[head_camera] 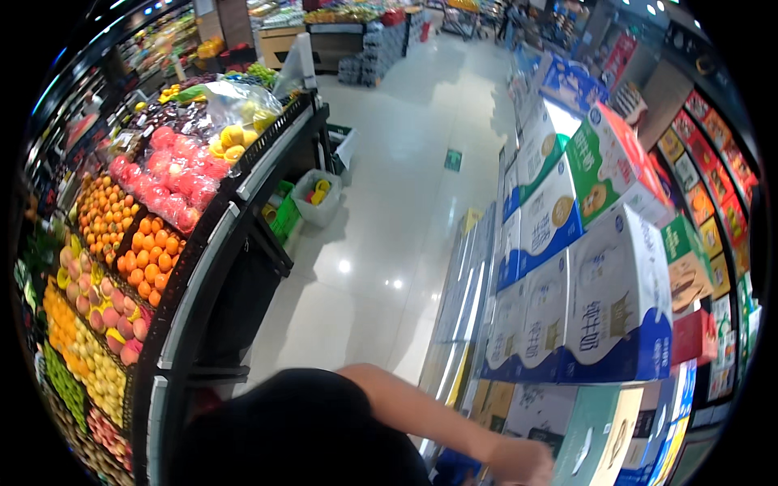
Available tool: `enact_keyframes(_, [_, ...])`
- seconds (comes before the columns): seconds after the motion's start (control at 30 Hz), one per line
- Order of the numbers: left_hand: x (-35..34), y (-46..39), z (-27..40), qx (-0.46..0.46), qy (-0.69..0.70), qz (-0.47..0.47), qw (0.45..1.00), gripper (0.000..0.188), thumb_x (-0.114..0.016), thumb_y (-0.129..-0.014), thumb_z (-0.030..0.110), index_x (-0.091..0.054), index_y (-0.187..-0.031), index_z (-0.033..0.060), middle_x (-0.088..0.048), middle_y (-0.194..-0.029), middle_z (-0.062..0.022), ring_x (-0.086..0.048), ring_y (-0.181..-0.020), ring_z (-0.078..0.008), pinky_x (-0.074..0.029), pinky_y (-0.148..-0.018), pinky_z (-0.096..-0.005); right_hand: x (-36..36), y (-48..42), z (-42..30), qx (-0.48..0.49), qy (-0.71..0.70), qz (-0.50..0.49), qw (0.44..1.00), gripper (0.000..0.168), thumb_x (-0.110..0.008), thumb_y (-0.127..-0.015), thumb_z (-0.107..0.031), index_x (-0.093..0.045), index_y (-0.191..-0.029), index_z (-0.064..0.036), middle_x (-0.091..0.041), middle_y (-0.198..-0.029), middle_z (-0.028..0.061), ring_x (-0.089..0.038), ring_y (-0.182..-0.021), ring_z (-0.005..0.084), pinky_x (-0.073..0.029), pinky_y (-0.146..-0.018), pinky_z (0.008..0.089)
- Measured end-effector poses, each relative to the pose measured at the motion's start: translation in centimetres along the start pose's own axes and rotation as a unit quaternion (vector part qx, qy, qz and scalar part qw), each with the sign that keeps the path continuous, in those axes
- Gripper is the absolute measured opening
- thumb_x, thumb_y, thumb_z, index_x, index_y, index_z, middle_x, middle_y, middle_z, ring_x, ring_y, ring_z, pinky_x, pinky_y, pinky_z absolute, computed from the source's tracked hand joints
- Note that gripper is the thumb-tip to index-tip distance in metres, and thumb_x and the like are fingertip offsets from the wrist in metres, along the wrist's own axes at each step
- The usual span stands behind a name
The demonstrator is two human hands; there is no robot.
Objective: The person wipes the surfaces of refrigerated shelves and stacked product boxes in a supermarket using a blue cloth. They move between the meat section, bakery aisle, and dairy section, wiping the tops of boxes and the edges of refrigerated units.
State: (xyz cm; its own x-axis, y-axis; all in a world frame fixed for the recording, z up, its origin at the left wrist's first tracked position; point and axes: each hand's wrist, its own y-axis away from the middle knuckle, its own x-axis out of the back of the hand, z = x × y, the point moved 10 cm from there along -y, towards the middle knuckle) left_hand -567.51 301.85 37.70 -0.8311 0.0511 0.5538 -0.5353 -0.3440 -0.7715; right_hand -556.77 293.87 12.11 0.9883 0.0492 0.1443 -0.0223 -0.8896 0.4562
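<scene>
My right hand (521, 463) is low in the picture, at the end of a bare forearm that comes out of a black sleeve. It is blurred and partly cut off by the bottom rim, and its fingers cannot be made out. It is beside a green carton (586, 434) with a white handle; whether they touch is unclear. My left hand is out of view. Above the hand, white and blue milk cartons (614, 310) stand stacked, with a green and red carton (614, 161) on top.
On the left a black-edged fruit stand (182, 285) holds oranges (149, 258), peaches (115, 316) and pink wrapped fruit (176, 173). A bin with a white liner (317, 197) and a green crate (282, 212) are by its base. A tiled aisle (389, 243) runs between stand and cartons.
</scene>
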Motion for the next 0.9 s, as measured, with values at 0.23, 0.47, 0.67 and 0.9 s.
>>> enact_keyframes(0.23, [6.4,21.4,-4.3,0.414,-0.024,-0.061,0.908,0.079,-0.066,-0.086,0.027,-0.033,-0.157,0.0156,-0.026,-0.157,-0.0313,-0.038,-0.139,-0.0492,-0.037,-0.107,-0.0551,-17.2,-6.0,-7.1,-0.189,-0.38,-0.241,0.873,0.049,-0.057,-0.096,-0.031,-0.054,-0.134,0.0,-0.061,-0.128,0.0184,-0.06,-0.114,0.0364,-0.047,-0.102,0.0496])
enact_keyframes(0.47, [14.3,31.7,-6.2,0.538,0.06,0.156,0.826,0.092,-0.066,-0.093,0.032,-0.009,-0.164,0.0197,-0.024,-0.161,-0.0273,-0.045,-0.137,-0.0503,-0.044,-0.108,-0.0488,-29.8,-7.5,-11.8,-0.159,-0.285,-0.341,0.882,0.045,-0.052,-0.097,-0.03,-0.058,-0.133,-0.003,-0.06,-0.136,0.0136,-0.055,-0.127,0.0323,-0.04,-0.112,0.0503])
enact_keyframes(0.67, [29.1,40.9,-7.5,0.58,-0.008,0.234,0.78,0.1,-0.075,-0.084,0.014,-0.016,-0.165,0.0204,-0.044,-0.152,-0.0204,-0.051,-0.134,-0.0425,-0.043,-0.11,-0.0435,-44.6,-7.9,-11.8,-0.264,-0.26,-0.457,0.809,0.034,-0.056,-0.095,-0.03,-0.067,-0.118,-0.006,-0.066,-0.128,0.0127,-0.056,-0.124,0.033,-0.037,-0.112,0.0579])
enact_keyframes(0.9, [38.1,58.3,-9.0,0.613,0.101,0.434,0.652,0.08,-0.081,-0.087,0.025,-0.04,-0.153,0.0051,-0.062,-0.133,-0.0132,-0.058,-0.12,-0.0195,-0.045,-0.105,-0.0326,-62.6,-5.7,-17.9,-0.173,-0.119,-0.663,0.719,0.064,-0.054,-0.097,-0.036,-0.045,-0.149,0.0,-0.055,-0.143,0.0225,-0.05,-0.136,0.0414,-0.037,-0.117,0.0541])
